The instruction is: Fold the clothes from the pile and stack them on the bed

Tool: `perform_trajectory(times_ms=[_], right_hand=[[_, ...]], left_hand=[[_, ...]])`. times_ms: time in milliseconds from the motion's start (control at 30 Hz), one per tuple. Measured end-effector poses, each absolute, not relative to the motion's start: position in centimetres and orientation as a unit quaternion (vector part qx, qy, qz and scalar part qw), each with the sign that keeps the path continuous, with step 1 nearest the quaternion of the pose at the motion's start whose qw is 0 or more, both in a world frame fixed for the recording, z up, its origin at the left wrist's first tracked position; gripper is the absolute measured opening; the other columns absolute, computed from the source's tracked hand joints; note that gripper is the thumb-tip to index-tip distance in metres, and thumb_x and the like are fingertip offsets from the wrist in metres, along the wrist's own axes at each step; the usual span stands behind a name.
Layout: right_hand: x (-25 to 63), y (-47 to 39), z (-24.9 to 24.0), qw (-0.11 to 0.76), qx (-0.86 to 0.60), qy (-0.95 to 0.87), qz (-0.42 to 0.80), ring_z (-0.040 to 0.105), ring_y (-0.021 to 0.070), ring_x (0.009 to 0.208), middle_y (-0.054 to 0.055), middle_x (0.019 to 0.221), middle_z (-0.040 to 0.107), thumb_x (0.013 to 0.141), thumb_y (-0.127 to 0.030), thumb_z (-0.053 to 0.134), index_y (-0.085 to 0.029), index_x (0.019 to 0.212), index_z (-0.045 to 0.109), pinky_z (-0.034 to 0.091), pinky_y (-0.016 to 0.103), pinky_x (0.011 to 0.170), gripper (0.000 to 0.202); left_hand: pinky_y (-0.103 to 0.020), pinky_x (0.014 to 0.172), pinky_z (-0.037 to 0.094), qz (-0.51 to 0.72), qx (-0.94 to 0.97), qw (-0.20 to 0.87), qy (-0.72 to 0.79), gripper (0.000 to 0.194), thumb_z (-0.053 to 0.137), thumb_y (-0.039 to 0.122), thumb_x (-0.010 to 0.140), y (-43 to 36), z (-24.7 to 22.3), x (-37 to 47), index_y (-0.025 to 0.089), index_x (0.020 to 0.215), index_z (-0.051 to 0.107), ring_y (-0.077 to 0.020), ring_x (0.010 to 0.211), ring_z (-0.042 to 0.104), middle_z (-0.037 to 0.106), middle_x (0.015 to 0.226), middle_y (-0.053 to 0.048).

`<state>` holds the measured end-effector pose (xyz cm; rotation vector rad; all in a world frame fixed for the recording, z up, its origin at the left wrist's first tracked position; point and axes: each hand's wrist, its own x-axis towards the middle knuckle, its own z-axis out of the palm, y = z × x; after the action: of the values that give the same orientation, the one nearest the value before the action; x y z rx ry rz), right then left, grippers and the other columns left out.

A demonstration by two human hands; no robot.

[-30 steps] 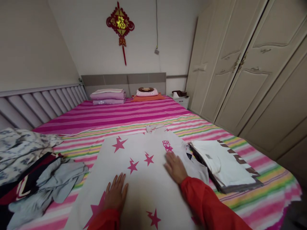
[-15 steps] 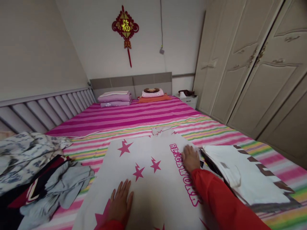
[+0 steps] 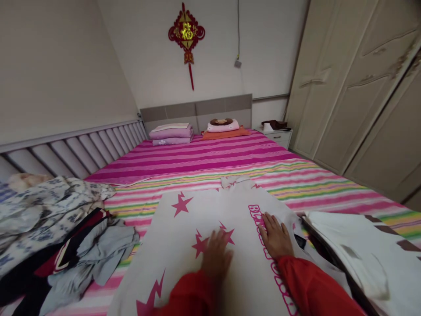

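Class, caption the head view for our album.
Left hand and right hand, palms down, over a star-printed garment on a striped bed.

Left grip (image 3: 216,258) — blurry; shirt (image 3: 174,245) — cropped below

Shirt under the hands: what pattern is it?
Whitish shirt, with pink stars and lettering, clearest in the head view.

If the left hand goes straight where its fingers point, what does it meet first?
Probably the crumpled, pale cloth flap at the far edge of the flat, white, pink-starred fabric garment, though depth is unclear.
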<state>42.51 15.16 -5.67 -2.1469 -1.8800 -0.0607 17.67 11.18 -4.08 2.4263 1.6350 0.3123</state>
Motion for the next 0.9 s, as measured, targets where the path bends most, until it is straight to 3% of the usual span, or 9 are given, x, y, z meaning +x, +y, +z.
perform_trajectory(times_ms=[167, 333, 567, 667, 733, 767, 833, 900], right_hand=[[42.8, 15.4, -6.3, 0.142, -0.74, -0.657, -0.027, 0.03, 0.0225, 0.138, 0.005, 0.149, 0.037, 0.093, -0.044, 0.021, -0.018, 0.143, 0.038, 0.023, 0.046, 0.111, 0.059], [43.3, 15.5, -6.9, 0.146, -0.734, -0.663, -0.039, 0.031, 0.0225, 0.138, 0.005, 0.148, 0.039, 0.092, -0.043, 0.022, -0.02, 0.142, 0.039, 0.024, 0.046, 0.11, 0.058], [43.4, 15.6, -7.1, 0.148, -0.732, -0.663, -0.046, 0.033, 0.0237, 0.137, 0.005, 0.148, 0.04, 0.091, -0.045, 0.022, -0.018, 0.141, 0.042, 0.025, 0.046, 0.109, 0.06], [43.5, 15.6, -7.3, 0.159, -0.728, -0.665, -0.057, 0.033, 0.024, 0.136, 0.005, 0.147, 0.041, 0.091, -0.044, 0.022, -0.018, 0.14, 0.042, 0.026, 0.046, 0.109, 0.059], [43.6, 15.6, -7.5, 0.163, -0.725, -0.666, -0.062, 0.033, 0.0238, 0.136, 0.005, 0.147, 0.042, 0.091, -0.044, 0.023, -0.02, 0.141, 0.042, 0.026, 0.046, 0.109, 0.058], [43.6, 15.6, -7.6, 0.162, -0.724, -0.667, -0.063, 0.033, 0.0237, 0.136, 0.005, 0.147, 0.042, 0.091, -0.044, 0.024, -0.02, 0.141, 0.042, 0.026, 0.046, 0.109, 0.058], [43.7, 15.6, -7.7, 0.159, -0.724, -0.668, -0.063, 0.034, 0.0236, 0.136, 0.005, 0.147, 0.042, 0.091, -0.045, 0.023, -0.02, 0.141, 0.042, 0.026, 0.046, 0.109, 0.059], [43.8, 15.6, -7.8, 0.156, -0.726, -0.667, -0.064, 0.034, 0.0232, 0.136, 0.005, 0.147, 0.042, 0.091, -0.045, 0.022, -0.019, 0.141, 0.042, 0.026, 0.046, 0.109, 0.059]], left_hand=[[-0.055, 0.115, 0.019, 0.143, 0.875, 0.142, 0.441, 0.058, 0.037, 0.053, 0.091, 15.6, -4.2, 22.6, 0.032, 0.144, 0.032, -0.0249, 0.142, 0.023, 0.033, 0.152, -0.001], [-0.054, 0.114, 0.02, 0.117, 0.843, 0.056, 0.521, 0.052, 0.041, 0.045, 0.091, 21.2, -4.5, 16.4, 0.031, 0.141, 0.038, -0.0249, 0.141, 0.026, 0.036, 0.15, -0.002], [-0.05, 0.113, 0.021, 0.062, 0.638, 0.018, 0.767, 0.052, 0.036, 0.039, 0.094, 24.8, -1.6, 1.5, 0.022, 0.143, 0.036, -0.0285, 0.141, 0.024, 0.033, 0.152, -0.007], [-0.062, 0.108, 0.021, 0.081, 0.533, 0.016, 0.842, 0.054, 0.03, 0.037, 0.095, 25.7, -0.2, 0.4, 0.01, 0.142, 0.037, -0.0374, 0.14, 0.022, 0.03, 0.151, -0.019], [-0.063, 0.107, 0.019, 0.1, 0.533, -0.002, 0.84, 0.056, 0.025, 0.036, 0.096, 26.4, 0.0, 2.9, 0.005, 0.141, 0.036, -0.0389, 0.14, 0.02, 0.026, 0.151, -0.023], [-0.061, 0.109, 0.018, 0.105, 0.565, -0.005, 0.819, 0.056, 0.024, 0.038, 0.096, 26.8, -0.2, 5.0, 0.007, 0.142, 0.035, -0.0366, 0.141, 0.018, 0.024, 0.153, -0.021], [-0.044, 0.115, 0.019, 0.109, 0.663, 0.01, 0.74, 0.052, 0.032, 0.043, 0.095, 27.2, -1.2, 10.3, 0.024, 0.144, 0.034, -0.023, 0.143, 0.018, 0.027, 0.155, -0.005], [-0.049, 0.115, 0.019, 0.113, 0.806, 0.06, 0.577, 0.054, 0.034, 0.045, 0.093, 27.5, -2.5, 15.7, 0.028, 0.145, 0.032, -0.0228, 0.143, 0.018, 0.028, 0.154, -0.003]])
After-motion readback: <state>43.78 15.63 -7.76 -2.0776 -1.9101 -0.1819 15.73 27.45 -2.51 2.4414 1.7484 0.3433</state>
